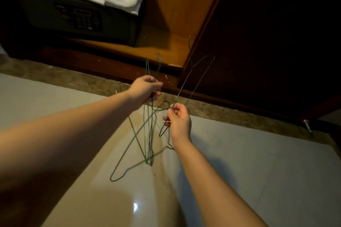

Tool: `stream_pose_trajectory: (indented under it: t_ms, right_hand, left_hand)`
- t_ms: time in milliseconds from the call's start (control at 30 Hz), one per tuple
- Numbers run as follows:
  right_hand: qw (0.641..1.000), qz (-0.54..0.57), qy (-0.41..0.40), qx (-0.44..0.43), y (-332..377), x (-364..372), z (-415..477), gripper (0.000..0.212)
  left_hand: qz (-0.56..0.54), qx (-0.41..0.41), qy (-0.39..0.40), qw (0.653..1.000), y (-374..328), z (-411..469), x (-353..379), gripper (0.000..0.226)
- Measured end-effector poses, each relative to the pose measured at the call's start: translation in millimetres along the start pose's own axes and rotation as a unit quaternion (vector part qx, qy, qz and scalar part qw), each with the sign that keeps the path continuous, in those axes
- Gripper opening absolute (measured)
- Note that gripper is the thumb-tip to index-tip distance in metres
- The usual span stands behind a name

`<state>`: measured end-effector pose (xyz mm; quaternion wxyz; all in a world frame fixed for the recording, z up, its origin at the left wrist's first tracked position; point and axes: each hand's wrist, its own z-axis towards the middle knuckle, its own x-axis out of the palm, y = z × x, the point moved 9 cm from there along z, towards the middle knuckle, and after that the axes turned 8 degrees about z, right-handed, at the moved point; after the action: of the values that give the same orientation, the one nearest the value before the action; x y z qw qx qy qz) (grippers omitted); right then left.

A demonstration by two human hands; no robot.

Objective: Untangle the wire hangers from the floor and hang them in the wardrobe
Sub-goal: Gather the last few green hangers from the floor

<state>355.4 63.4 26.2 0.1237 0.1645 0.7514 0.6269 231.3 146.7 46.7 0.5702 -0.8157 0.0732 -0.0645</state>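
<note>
Both forearms were bare to the frame's edge, no sleeve showing; left grip (145,89) and right grip (178,119) wore nothing.

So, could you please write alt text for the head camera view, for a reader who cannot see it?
Two bare hands hold tangled wire hangers above a pale tiled floor: the left hand grips a green bunch, the right hand pinches a dark hanger. Behind, an open wooden wardrobe holds a safe.

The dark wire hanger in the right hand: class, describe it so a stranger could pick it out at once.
Start at the dark wardrobe door on the right. In front of its lower edge the right hand pinches a dark wire hanger that rises towards the door. Unlike the green hangers bunched under the left hand, it is near-black and stands apart.
</note>
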Motion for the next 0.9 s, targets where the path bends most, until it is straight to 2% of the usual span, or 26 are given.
stream_pose_trajectory:
  t_ms: [233, 433, 567, 667, 767, 900]
  right_hand:
    - [0.993, -0.106, 0.029, -0.038, 1, 32, -26, 0.018]
    - [0.99, -0.128, 0.048, -0.04, -5, 43, -37, 0.019]
    - [0.99, -0.13, 0.032, -0.041, -7, 45, -37, 0.028]
    - [0.991, -0.124, 0.036, -0.043, -8, 48, -37, 0.031]
    - [0.991, -0.119, 0.04, -0.038, -14, 49, -38, 0.025]
    - [0.991, -0.123, 0.045, -0.015, -31, 45, -35, 0.016]
  left_hand:
    - [-0.08, 0.006, -0.009, 0.997, -5, -2, -13, 0.021]
    - [-0.054, 0.019, -0.001, 0.998, -16, 0, -32, 0.015]
    - [0.006, 0.037, -0.071, 0.997, -18, 1, -49, 0.024]
    - [-0.003, 0.049, -0.121, 0.991, -17, -2, -62, 0.03]
    - [-0.045, 0.042, -0.119, 0.991, -16, -3, -65, 0.043]
    - [-0.043, 0.042, -0.101, 0.993, -14, -3, -63, 0.027]
